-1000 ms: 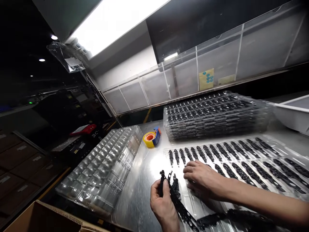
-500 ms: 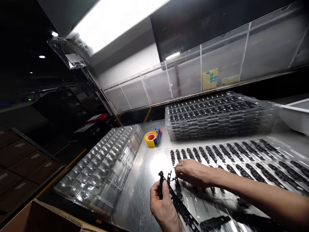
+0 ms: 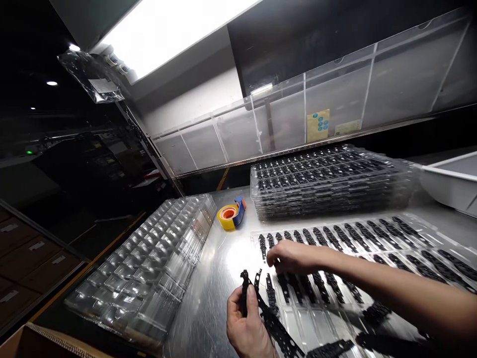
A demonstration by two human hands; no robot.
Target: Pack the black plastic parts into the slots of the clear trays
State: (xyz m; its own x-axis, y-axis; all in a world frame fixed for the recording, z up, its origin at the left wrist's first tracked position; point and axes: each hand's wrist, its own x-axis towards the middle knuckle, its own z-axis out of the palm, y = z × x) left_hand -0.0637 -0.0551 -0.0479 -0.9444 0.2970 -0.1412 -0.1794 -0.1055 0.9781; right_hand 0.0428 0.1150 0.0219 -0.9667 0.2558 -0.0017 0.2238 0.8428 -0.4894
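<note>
My left hand (image 3: pixel 248 325) is closed around several black perforated strips (image 3: pixel 278 330), pinched beneath the thumb. Their notched upper ends stick up above the fingers, and their lower parts slant down to the right. My right hand (image 3: pixel 288 256) hovers over the left end of a clear plastic tray (image 3: pixel 322 323), fingers curled downward. Whatever lies between those fingertips is hidden. Rows of similar black parts (image 3: pixel 320 288) fill the pockets at the back and middle of the tray. Bare pockets show at its front left, and a few loose black pieces (image 3: pixel 331 348) lie across the front.
Behind the tray stands a stack of filled clear trays (image 3: pixel 320 199). A pile of clear trays (image 3: pixel 149 263) with bare pockets is on the left. Between them sits a yellow-and-blue tape dispenser (image 3: pixel 231 214). A white bin (image 3: pixel 452 184) is at right, a cardboard box (image 3: pixel 55 345) at lower left.
The right hand has shifted slightly up and left, uncovering black parts in the middle row. The left hand keeps the strips. The whole view has moved a little.
</note>
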